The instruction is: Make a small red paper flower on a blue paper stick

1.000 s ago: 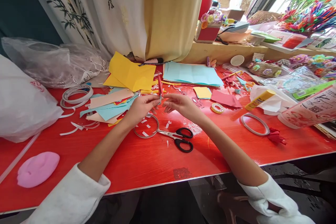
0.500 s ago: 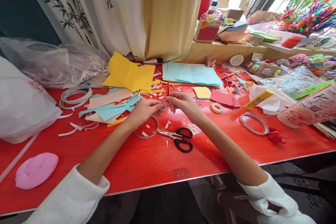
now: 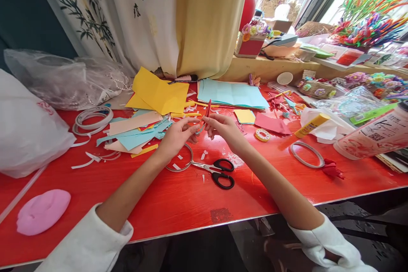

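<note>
Above the middle of the table, my left hand (image 3: 179, 137) is closed in a pinch at one end of a small light-blue strip (image 3: 200, 129). My right hand (image 3: 225, 131) faces it, closed around a thin, red, pointed tool (image 3: 208, 109) whose tip points up and away. The tool's lower part is hidden by the fingers, and its exact kind is unclear. Below the hands, black-handled scissors (image 3: 213, 167) lie partly open, their blades reaching the edge of a thin tape ring (image 3: 192, 158). Small white paper scraps (image 3: 204, 154) lie around them.
Coloured paper scraps (image 3: 134, 134) and yellow sheets (image 3: 161, 91) lie on the left; blue sheets (image 3: 234, 93) lie behind the hands. A small tape roll (image 3: 262, 134), glue stick (image 3: 312, 126) and pink bottle (image 3: 371, 131) are on the right. Pink clay (image 3: 43, 211) sits front left.
The red tool has tilted, its tip leaning further right. Both hands stay close together with fingers pinched. The whole view has shifted slightly.
</note>
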`<action>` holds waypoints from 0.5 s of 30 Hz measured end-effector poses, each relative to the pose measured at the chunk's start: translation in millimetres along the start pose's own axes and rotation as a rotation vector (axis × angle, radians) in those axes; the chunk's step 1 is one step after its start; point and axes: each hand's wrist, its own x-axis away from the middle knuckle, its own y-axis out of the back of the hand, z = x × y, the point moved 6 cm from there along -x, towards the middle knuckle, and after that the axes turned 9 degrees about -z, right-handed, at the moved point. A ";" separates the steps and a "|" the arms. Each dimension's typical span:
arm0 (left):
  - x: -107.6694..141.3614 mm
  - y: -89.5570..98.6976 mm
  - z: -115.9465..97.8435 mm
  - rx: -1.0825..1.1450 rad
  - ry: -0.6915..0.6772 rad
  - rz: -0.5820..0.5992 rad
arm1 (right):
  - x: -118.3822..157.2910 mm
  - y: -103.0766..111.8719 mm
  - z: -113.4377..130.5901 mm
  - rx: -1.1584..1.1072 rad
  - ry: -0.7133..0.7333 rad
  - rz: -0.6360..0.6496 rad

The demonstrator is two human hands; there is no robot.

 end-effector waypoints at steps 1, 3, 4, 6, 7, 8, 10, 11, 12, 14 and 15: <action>0.2 0.5 -1.8 0.040 -0.011 -0.016 | -1.1 2.7 -0.4 -0.049 -0.015 -0.028; 1.5 2.2 -7.8 0.047 -0.086 -0.051 | -2.7 7.7 -0.4 -0.165 -0.042 -0.079; 3.0 2.7 -12.1 0.010 -0.153 -0.061 | -3.0 8.9 -0.3 -0.222 -0.058 -0.088; 7.4 3.2 -20.0 -0.132 -0.292 -0.084 | -2.5 7.2 -0.5 -0.309 -0.105 -0.063; 10.0 3.0 -23.3 -0.194 -0.353 -0.091 | -1.7 5.0 -0.7 -0.335 -0.131 -0.038; 12.6 2.7 -26.0 -0.251 -0.408 -0.097 | -0.6 2.3 -1.0 -0.349 -0.156 -0.012; 16.9 2.0 -30.2 -0.328 -0.498 -0.105 | 1.8 -2.4 -0.8 -0.351 -0.181 0.027; 18.5 1.8 -31.8 -0.352 -0.536 -0.110 | 3.0 -4.1 -0.1 -0.344 -0.178 0.038; 19.7 1.5 -33.1 -0.368 -0.567 -0.110 | 4.0 -5.4 0.7 -0.331 -0.170 0.047; 21.0 1.0 -34.9 -0.376 -0.603 -0.105 | 5.7 -7.0 2.2 -0.297 -0.144 0.058; 20.9 0.8 -35.1 -0.376 -0.606 -0.100 | 6.1 -7.1 2.7 -0.280 -0.130 0.056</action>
